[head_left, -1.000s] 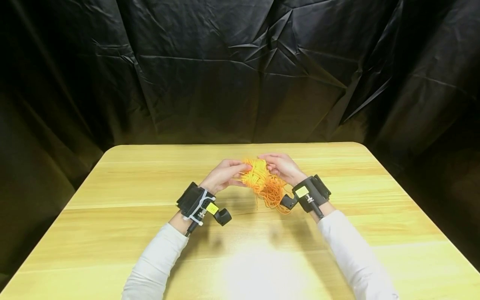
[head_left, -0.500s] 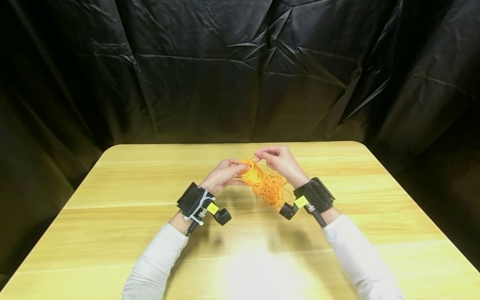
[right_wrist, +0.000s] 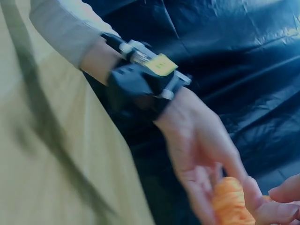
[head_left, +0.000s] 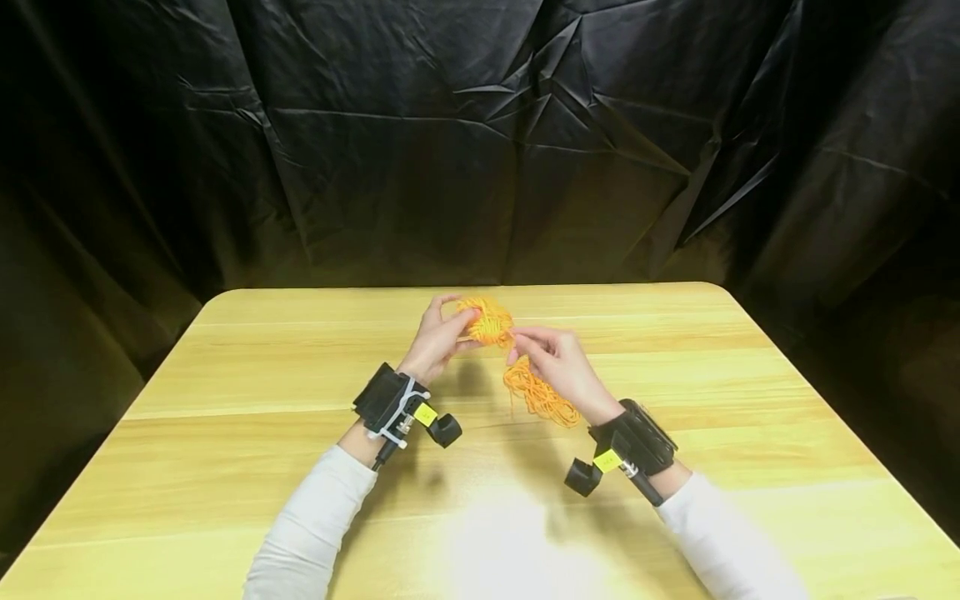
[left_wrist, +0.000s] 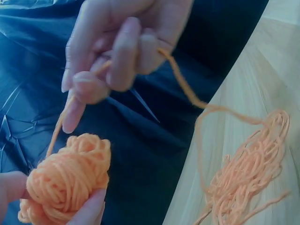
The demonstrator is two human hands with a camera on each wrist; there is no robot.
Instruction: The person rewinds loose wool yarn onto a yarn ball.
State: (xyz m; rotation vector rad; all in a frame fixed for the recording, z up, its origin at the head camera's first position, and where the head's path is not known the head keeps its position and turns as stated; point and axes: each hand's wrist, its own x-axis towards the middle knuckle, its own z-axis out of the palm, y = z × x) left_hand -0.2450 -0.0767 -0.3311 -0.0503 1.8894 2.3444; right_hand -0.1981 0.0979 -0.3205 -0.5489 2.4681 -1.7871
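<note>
My left hand (head_left: 437, 340) holds a ball of orange yarn (head_left: 489, 322) above the table, thumb on its near side. In the left wrist view, thumb and fingertips grip the wound ball (left_wrist: 70, 183) from both sides. My right hand (head_left: 561, 364) is just right of the ball and pinches a yarn strand (left_wrist: 180, 80) that leads from the ball through its fingers. That strand runs down to a loose tangle of yarn (head_left: 542, 395) lying on the table below my right hand. In the right wrist view, part of the ball (right_wrist: 228, 202) shows beside the left palm.
The wooden table (head_left: 262, 483) has rounded far corners. Black sheeting (head_left: 390, 192) hangs behind it and at both sides. Each wrist wears a black strap with a small camera (head_left: 582, 477), which sticks out inward over the table.
My left hand has turned and lifted the ball slightly up and left, away from the loose tangle. My right hand went up over the ball with the strand, then came down toward me.
</note>
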